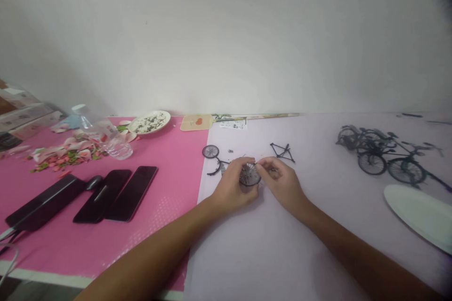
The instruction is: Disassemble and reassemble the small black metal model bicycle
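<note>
A small black spoked wheel [250, 175] of a model bicycle is held between my two hands. My left hand [235, 181] curls around its left side and lower rim, thumb and fingers closed on it. At the upper right edge of the wheel, my right hand [280, 181] pinches with thumb and forefinger; anything small between those fingertips is hidden. Behind my left hand lie a second small wheel [211, 151] and a curved black part [214, 169], partly covered by the hand. A black model bicycle frame [282, 152] lies beyond my right hand.
Several assembled model bicycles [388, 155] stand at the right, near a white plate [420, 214]. On the pink cover lie two phones [130, 194], a black case [45, 202], a leaning plastic bottle [109, 136], artificial petals [74, 150] and a plate of small pieces [150, 123]. A fly swatter [196, 122] lies by the wall.
</note>
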Available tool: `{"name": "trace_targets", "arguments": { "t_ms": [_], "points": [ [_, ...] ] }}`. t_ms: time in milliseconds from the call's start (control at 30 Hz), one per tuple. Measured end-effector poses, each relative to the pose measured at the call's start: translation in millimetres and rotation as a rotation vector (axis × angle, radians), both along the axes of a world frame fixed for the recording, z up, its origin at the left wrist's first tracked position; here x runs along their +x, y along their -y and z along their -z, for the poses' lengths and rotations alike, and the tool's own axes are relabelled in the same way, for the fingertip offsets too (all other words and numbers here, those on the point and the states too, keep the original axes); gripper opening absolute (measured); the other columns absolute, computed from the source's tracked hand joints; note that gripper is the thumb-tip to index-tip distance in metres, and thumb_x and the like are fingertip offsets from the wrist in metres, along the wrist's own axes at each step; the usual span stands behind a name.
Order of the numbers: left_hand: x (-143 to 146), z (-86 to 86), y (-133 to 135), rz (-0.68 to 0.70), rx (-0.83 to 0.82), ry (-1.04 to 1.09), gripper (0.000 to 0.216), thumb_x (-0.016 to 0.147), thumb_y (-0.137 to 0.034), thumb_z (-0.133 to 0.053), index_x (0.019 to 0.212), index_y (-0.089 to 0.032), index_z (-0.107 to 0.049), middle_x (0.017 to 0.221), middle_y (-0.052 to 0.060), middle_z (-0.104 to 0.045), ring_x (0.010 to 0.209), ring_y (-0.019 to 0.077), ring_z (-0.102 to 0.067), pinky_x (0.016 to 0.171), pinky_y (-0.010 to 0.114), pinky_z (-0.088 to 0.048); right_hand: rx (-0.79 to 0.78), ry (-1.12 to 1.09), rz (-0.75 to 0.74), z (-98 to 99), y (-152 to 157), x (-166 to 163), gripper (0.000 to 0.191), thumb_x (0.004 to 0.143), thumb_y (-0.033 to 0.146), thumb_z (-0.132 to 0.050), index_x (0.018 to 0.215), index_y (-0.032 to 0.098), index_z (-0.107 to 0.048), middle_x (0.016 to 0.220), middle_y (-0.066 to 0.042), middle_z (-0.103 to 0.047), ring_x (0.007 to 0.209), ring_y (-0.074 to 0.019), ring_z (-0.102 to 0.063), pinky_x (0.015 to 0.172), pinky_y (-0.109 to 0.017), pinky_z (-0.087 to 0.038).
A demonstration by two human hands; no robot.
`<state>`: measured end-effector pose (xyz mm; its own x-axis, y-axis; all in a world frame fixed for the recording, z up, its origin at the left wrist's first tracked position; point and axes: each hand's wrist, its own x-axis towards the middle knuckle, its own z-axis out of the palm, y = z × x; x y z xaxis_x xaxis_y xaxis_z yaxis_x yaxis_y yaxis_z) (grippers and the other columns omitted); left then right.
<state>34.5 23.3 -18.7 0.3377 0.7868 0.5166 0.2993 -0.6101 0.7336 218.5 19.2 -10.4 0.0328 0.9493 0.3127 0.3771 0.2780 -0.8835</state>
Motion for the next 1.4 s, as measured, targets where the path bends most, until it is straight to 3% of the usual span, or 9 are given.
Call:
{"name": "trace_targets", "arguments": {
  "t_ms": [267,533,900,1400],
  "points": [
    [0.5,3.8,-0.2,0.019,-0.101,0.038,0.063,0.082,-0.026,-0.081,0.139,-0.025,-0.052,0.146,0.014,-0.059,0.138,0.032,-0.056,0.115,0.052,-0.047,-0.003,-0.004,0.015,-4.8,1.1,0.1,0.026,0.094,0.048,-0.068,0.094,0.022,-0.069,0.086,-0.005,-0.069,0.074,-0.0195,-0.066,0.06,-0.028,-0.053],
    [0.7,3.7,0.4,0.01,-0.177,0.063,0.068,0.081,-0.034,-0.086,0.137,-0.027,-0.049,0.151,0.015,-0.056,0.136,0.0332,-0.058,0.112,0.054,-0.049,-0.04,-0.029,0.028,-6.8,2.3,-0.4,0.029,0.093,0.05,-0.07,0.096,0.021,-0.07,0.079,-0.003,-0.064,0.064,-0.0176,-0.062,0.055,-0.028,-0.05],
    [2.2,1.9,1.6,-0.001,-0.146,0.078,0.062,0.079,-0.025,-0.084,0.132,-0.025,-0.051,0.15,0.014,-0.057,0.128,0.0298,-0.065,0.109,0.049,-0.053,-0.025,-0.01,0.023,0.4,1.7,1.1,0.029,0.094,0.051,-0.068,0.097,0.023,-0.07,0.077,-0.001,-0.061,0.062,-0.0166,-0.059,0.055,-0.027,-0.049],
    [3.3,7.7,0.0,-0.001,-0.106,0.08,0.074,0.076,-0.015,-0.078,0.14,-0.026,-0.043,0.15,0.013,-0.057,0.132,0.0299,-0.061,0.111,0.047,-0.052,-0.029,-0.02,0.001,1.2,3.3,-1.3,0.022,0.094,0.044,-0.068,0.1,0.022,-0.068,0.078,0.0,-0.06,0.064,-0.0157,-0.059,0.056,-0.027,-0.047]
  ]
}}
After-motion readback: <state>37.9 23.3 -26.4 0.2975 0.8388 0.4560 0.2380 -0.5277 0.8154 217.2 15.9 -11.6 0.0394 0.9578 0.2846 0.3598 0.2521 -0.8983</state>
